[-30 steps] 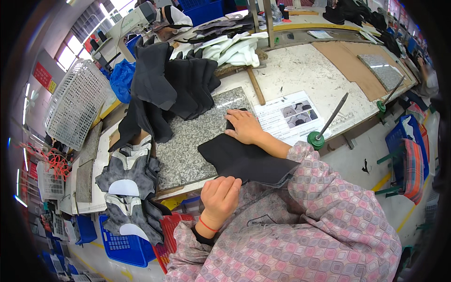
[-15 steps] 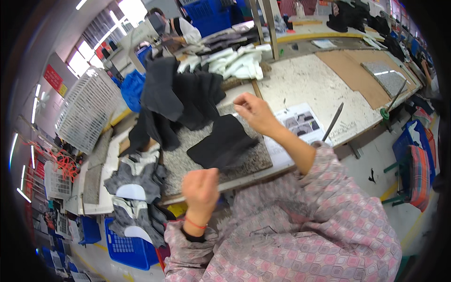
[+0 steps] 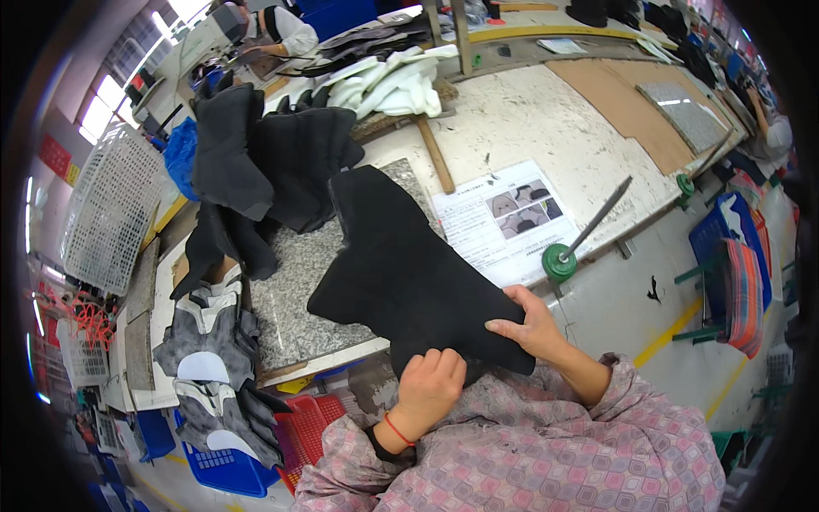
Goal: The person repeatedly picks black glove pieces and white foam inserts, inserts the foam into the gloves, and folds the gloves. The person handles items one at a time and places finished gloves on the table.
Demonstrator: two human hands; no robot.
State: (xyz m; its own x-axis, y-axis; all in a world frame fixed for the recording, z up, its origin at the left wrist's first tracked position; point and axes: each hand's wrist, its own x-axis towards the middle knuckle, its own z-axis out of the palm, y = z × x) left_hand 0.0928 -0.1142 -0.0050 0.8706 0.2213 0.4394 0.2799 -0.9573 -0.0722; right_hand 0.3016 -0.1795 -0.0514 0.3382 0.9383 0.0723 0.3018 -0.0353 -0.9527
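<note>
A black, boot-shaped cut fabric piece [image 3: 405,269] stretches from the speckled stone slab [image 3: 294,320] to the front of my body. My left hand [image 3: 432,384] is closed in a fist-like grip on its near edge. At its near right corner, my right hand [image 3: 531,328] pinches the cloth, thumb on top and fingers underneath. Black pieces of the same sort lie heaped in a pile [image 3: 299,162] behind the slab. Left of the slab, grey pieces with white parts [image 3: 209,341] hang down over the table edge.
A printed sheet with pictures [image 3: 508,218] lies right of the cloth, near a green-based metal spike [image 3: 559,260]. White pieces [image 3: 392,81] are stacked at the back beside a wooden handle [image 3: 435,154]. Below the table sit a red basket [image 3: 309,431] and a blue basket [image 3: 226,465].
My right hand has come down and toward me onto the black fabric piece. Both hands now grip it, and it is drawn nearer my body. The view has shifted slightly.
</note>
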